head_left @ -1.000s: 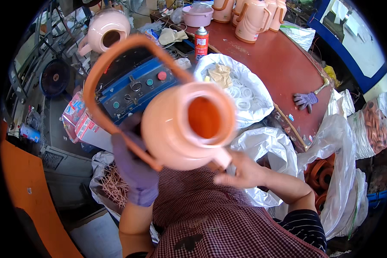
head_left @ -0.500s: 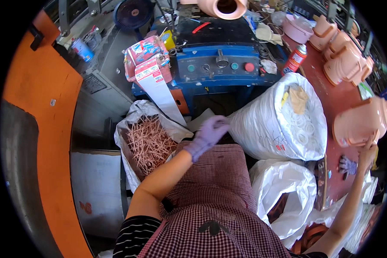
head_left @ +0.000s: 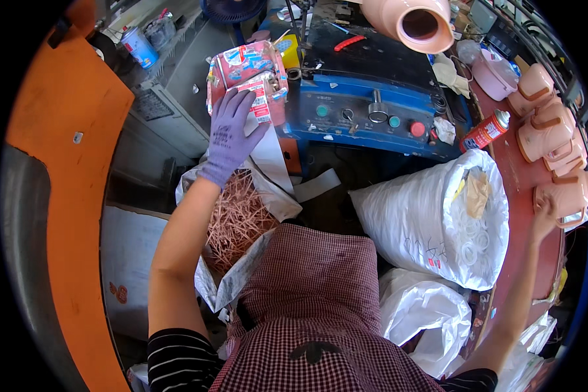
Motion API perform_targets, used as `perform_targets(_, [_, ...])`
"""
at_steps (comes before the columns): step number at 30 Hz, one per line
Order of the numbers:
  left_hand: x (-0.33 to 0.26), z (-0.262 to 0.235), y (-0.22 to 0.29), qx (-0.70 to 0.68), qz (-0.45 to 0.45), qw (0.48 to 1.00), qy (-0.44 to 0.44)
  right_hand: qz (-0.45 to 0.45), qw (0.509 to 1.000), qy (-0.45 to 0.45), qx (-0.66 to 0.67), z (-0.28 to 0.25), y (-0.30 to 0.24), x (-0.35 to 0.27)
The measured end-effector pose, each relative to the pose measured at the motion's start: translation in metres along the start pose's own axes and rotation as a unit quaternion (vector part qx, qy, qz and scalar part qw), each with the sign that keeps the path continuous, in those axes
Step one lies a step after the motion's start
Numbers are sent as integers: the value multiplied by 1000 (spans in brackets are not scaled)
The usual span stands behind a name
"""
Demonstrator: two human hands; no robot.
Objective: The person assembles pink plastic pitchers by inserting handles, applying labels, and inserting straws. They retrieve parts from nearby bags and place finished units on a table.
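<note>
My left hand point(head_left: 230, 140), in a purple knit glove, reaches over a strip of printed labels point(head_left: 260, 108) that hangs from a pink basket point(head_left: 238, 62). Its fingers are stretched out and slightly apart, resting on or just above the strip. Far to the right, my bare right hand point(head_left: 543, 219) grips a peach plastic jug point(head_left: 562, 195) standing on the reddish-brown bench point(head_left: 526, 176); the fingertips are partly hidden against it. Behind that jug stand several more peach jugs point(head_left: 547, 127). Another peach vessel point(head_left: 405, 19) lies with its round mouth toward me above the blue machine point(head_left: 359, 108).
A white sack point(head_left: 405, 215) of clear rings leans against the bench, with an open white bag point(head_left: 418, 313) below it. Pink plastic scraps fill a sack point(head_left: 238, 219) at left. A red spray can point(head_left: 485, 130) and an orange panel point(head_left: 65, 196) flank the machine.
My left hand has gone from above my lap up and left to the label strip. My right hand and its jug have shifted farther away along the bench, toward the other jugs. The view has turned.
</note>
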State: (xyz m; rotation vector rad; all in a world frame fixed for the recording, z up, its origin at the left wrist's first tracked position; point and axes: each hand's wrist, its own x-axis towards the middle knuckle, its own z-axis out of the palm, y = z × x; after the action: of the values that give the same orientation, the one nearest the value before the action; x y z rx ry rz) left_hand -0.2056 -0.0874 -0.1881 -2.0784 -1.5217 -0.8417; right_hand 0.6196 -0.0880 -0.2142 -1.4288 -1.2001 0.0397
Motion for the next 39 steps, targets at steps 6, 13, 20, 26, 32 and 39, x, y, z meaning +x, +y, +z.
perform_targets(6, [9,45,-18,11,-30,996,-87,-99,884,-441,119,248,-293,-204])
perform_targets(13, [10,54,-22,13,-36,997,-67,-16,814,-533,228,502,-310,-289])
perform_targets(20, [9,76,-19,62,-33,998,-5,-259,898,-351,55,508,-334,-342])
perform_targets(26, [6,47,-17,34,-43,997,-45,-216,690,-691,24,437,-336,-457])
perform_targets(32, [-39,10,3,-229,-123,962,83,244,610,-733,174,298,-278,-368])
perform_targets(39, [-175,156,54,-266,-71,881,-384,409,541,-610,410,177,-241,-314])
